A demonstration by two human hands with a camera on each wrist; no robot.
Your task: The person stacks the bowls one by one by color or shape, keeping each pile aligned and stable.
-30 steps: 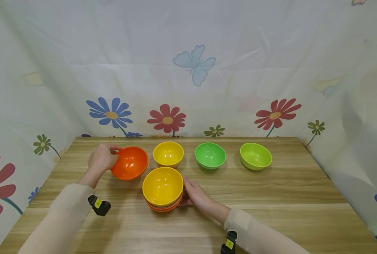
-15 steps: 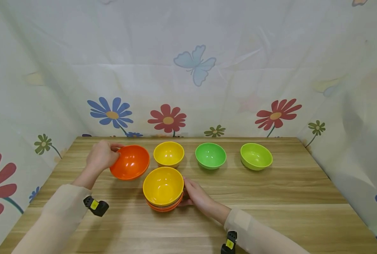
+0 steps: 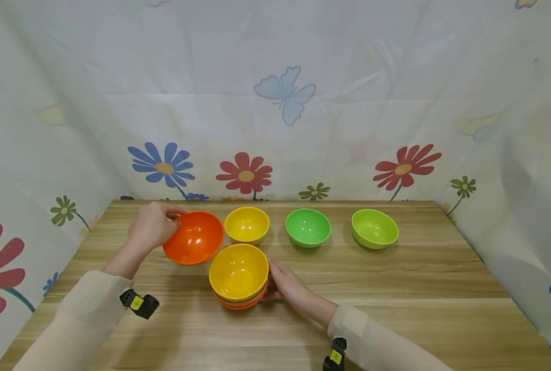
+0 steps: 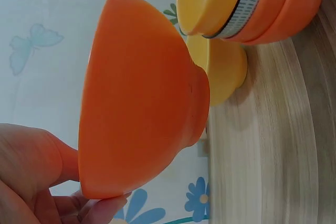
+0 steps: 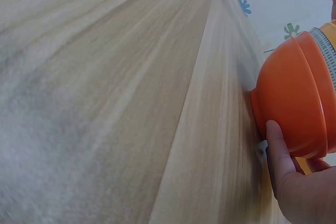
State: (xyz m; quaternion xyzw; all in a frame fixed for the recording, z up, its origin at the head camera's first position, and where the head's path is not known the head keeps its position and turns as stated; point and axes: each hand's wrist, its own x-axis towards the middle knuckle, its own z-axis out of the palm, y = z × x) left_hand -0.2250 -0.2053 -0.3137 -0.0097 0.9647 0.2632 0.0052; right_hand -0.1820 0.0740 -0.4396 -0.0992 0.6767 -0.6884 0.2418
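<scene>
My left hand [image 3: 151, 226] pinches the rim of an orange bowl [image 3: 194, 239] at its left side; the bowl hangs above the table, and the left wrist view shows its smooth outside and foot ring [image 4: 202, 108]. In front of it and to the right stands a stack of nested bowls: a yellow bowl [image 3: 238, 270] on top, a patterned grey band [image 4: 245, 3] below its rim, and orange bowls [image 5: 289, 95] at the bottom. With thumb and fingers spread round its right side, my right hand [image 3: 294, 291] holds the stack low down.
Behind the stack, a smaller yellow bowl [image 3: 246, 226], a green bowl [image 3: 308, 228] and a lime bowl [image 3: 374, 229] stand in a row on the wooden table [image 3: 396, 319]. A flower-printed curtain [image 3: 331, 149] closes off the back and sides.
My left hand has raised the orange bowl and shifted it slightly right, towards the stack. My right hand and the stack have stayed in place.
</scene>
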